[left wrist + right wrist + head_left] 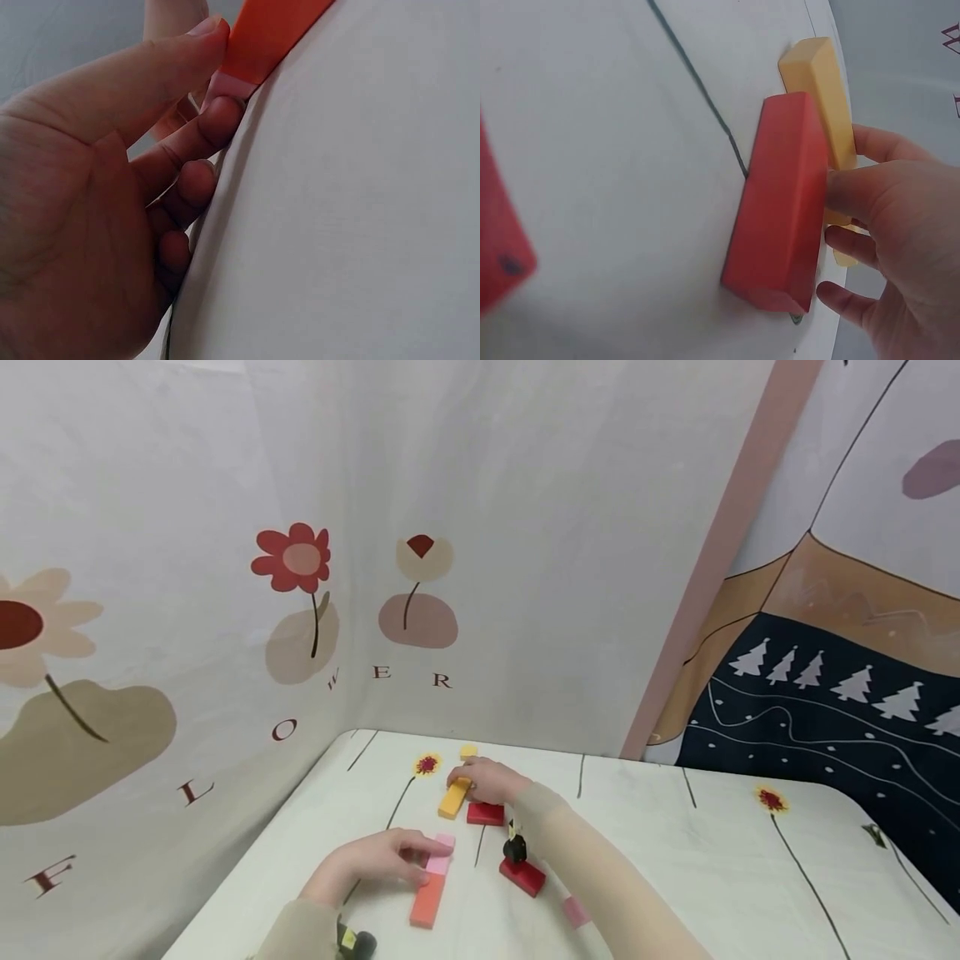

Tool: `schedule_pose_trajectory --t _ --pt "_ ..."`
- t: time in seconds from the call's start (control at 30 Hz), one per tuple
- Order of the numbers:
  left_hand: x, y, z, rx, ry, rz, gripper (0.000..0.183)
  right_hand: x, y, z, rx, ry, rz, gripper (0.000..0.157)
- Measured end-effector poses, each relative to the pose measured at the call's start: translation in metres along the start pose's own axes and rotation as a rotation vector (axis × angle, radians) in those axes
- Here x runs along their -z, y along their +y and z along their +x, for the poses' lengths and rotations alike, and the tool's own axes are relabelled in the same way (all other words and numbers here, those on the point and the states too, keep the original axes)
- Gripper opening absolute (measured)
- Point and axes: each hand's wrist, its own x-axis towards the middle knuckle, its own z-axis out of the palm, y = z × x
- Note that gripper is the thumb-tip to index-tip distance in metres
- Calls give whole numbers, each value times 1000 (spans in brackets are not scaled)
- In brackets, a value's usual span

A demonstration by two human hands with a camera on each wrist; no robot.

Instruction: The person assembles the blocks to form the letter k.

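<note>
My left hand (pixel 382 856) is at a pink block (pixel 439 860), index finger over it and thumb at its near end. An orange block (pixel 427 900) continues end to end from the pink one; in the left wrist view the thumb touches the orange block (pixel 274 34), and the other fingers curl loosely. Farther back, my right hand (pixel 491 779) pinches a yellow block (pixel 453 799) between thumb and fingers. Right beside the yellow block lies a red block (pixel 780 202), close to the right thumb. Fingertips beyond the yellow block are partly hidden.
A second yellow block (pixel 468 751) lies behind the right hand. Nearer to me are another red block (pixel 522 878) and a pink block (pixel 576 912), partly covered by the right forearm. Printed fabric walls (pixel 525 610) rise at the white table's (pixel 675 860) far and left edges.
</note>
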Motion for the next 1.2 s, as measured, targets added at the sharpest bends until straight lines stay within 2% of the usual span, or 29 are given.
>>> schedule_pose_trajectory --t 0.4,0.6,0.87,1.2 --pt "0 1 -2 7 0 -33 42 9 6 -6 -6 -18 77 41" --pt "0 3 -2 1 1 -40 42 9 6 -8 -6 -10 75 40" --pt "0 3 -2 12 4 -35 42 6 9 -6 21 4 44 40" --pt "0 3 -2 -10 2 -18 43 8 4 -10 42 8 -67 37"
